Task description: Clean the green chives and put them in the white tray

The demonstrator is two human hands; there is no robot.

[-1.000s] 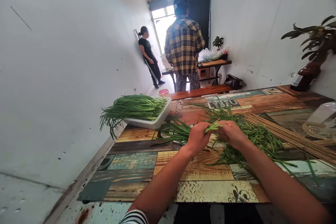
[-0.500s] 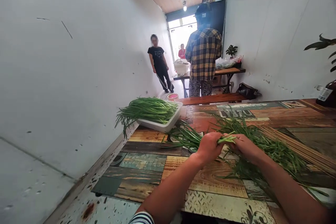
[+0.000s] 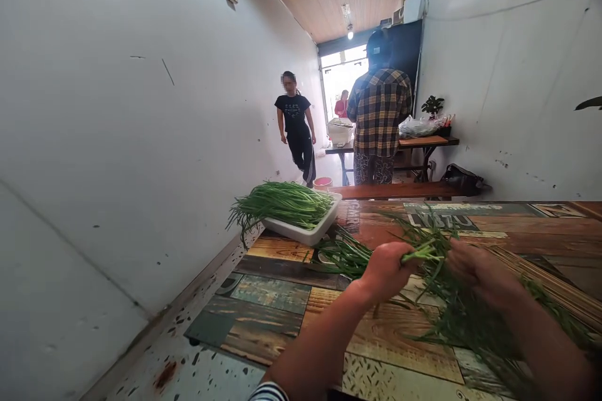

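Observation:
My left hand [image 3: 386, 268] is closed around a small bunch of green chives [image 3: 426, 255] just above the patterned table [image 3: 282, 301]. My right hand [image 3: 477, 266] is a little to the right of it, blurred by motion, its fingers among a loose heap of chives [image 3: 470, 313] that lies across the table. A white tray [image 3: 305, 232] heaped with sorted chives [image 3: 282, 202] stands at the table's far left, beyond my left hand.
A bundle of thin wooden skewers [image 3: 555, 282] lies to the right of the heap. Beyond the table are a wooden bench [image 3: 395, 190], a person in a plaid shirt [image 3: 379, 116] at a far table, and a person in black [image 3: 295, 128] by the left wall.
The camera has tilted up and turned left. My right hand has pulled away to the right from my left hand. The person in black has stepped away from the wall and come nearer.

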